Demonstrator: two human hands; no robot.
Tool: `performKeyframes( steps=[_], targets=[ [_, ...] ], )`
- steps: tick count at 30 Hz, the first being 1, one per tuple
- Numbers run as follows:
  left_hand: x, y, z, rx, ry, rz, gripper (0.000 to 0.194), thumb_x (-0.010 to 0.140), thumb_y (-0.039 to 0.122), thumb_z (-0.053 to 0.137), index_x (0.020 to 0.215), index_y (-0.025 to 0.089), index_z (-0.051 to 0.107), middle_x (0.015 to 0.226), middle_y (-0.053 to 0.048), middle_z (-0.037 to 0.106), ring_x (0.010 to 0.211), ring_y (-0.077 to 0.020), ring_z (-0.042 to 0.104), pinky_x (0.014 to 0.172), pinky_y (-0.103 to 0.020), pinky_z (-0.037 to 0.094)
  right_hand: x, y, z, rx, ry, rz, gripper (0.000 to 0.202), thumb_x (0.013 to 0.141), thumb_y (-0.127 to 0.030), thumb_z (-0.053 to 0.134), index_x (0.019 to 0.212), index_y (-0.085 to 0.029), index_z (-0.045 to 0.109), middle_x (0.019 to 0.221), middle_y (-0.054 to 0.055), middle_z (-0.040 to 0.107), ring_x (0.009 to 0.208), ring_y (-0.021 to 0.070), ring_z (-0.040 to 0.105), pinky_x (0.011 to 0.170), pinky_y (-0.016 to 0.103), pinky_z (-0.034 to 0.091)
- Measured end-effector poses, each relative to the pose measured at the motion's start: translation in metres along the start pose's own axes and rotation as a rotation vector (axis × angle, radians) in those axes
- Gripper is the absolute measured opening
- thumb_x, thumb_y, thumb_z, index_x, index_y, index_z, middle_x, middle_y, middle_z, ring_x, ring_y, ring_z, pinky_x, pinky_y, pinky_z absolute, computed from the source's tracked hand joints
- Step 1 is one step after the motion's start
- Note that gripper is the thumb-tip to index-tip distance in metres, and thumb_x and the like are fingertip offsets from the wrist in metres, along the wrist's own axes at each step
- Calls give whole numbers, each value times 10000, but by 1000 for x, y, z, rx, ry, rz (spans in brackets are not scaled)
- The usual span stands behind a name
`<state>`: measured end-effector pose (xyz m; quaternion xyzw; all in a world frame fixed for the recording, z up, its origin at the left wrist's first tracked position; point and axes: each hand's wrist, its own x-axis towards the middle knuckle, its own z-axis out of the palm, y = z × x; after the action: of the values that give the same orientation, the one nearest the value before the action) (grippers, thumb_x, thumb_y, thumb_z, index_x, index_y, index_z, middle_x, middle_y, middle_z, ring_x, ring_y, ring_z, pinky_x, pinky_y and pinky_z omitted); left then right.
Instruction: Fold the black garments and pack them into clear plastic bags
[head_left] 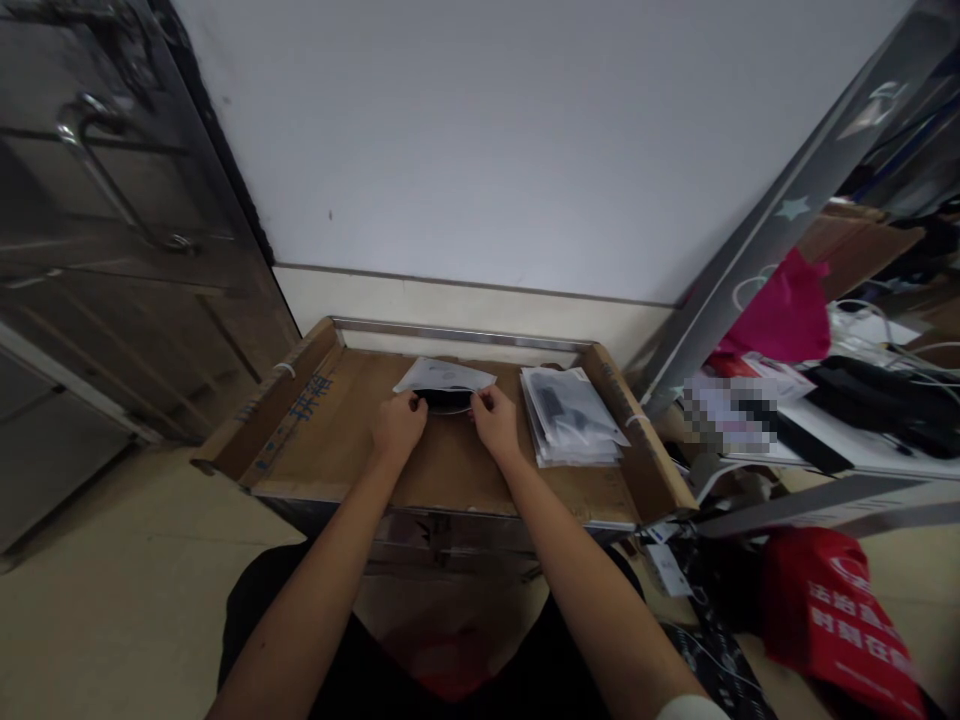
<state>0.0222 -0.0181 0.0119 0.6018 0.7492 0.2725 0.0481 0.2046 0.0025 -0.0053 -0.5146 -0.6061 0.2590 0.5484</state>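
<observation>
A pale translucent bag point(445, 374) lies over the middle of the cardboard-covered table point(322, 450), its near edge parted to show a dark inside. My left hand point(400, 424) pinches the left corner of that edge, and my right hand point(495, 418) pinches the right corner. The fingers of both hands are closed. To the right of my right hand lies a stack of similar frosted bags point(574, 415) with dark items and pale cables inside.
Raised cardboard sides point(637, 435) border the table. A white wall point(480, 140) stands behind it, and a metal door point(112, 200) is at the left. On the right, a white desk point(892, 450) holds a pink bag point(784, 315) and cables. A red bag point(832, 610) sits below.
</observation>
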Motion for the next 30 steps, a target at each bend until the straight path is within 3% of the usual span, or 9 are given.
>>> performKeyframes(
  steps=[3,8,11,16,22,30],
  targets=[
    [-5,7,0,89,-42,-9,351,907,434,532,1040,180,733,937,-189,747,888,-342,713,756,-415,509,0,-1,1,13,7,5,166,838,-362,553,726,-240,565,615,-11,589,628,191,572,592,278,434],
    [-9,16,-1,117,-75,-73,398,920,429,504,1066,118,706,974,-239,735,918,-392,714,778,-477,522,-1,-3,1,4,-26,-4,154,835,-341,548,720,-239,559,607,-15,587,617,186,567,596,280,428],
    [-4,11,1,69,-57,-54,376,908,394,533,1159,165,693,987,-208,747,938,-386,714,795,-481,522,-1,-3,1,-2,-38,-11,161,835,-334,538,702,-243,546,595,-14,583,616,187,563,594,278,426],
    [7,-1,9,-211,-13,53,450,883,304,565,1328,282,628,1172,-104,742,1061,-290,693,879,-397,514,0,-3,2,6,-36,-14,166,843,-332,533,701,-245,534,596,-15,582,607,187,563,581,277,421],
    [5,3,10,-209,54,-79,260,865,319,581,1074,214,696,939,-124,749,907,-292,702,788,-391,512,-1,-3,1,26,-46,-8,166,845,-342,538,706,-250,537,591,-20,570,593,187,561,579,280,433],
    [2,14,5,-108,-19,-136,222,873,302,541,902,193,732,961,-195,750,918,-363,704,756,-447,505,-1,-5,1,18,-48,-25,166,852,-341,530,712,-252,521,594,-22,570,599,187,569,592,282,434]
  ],
)
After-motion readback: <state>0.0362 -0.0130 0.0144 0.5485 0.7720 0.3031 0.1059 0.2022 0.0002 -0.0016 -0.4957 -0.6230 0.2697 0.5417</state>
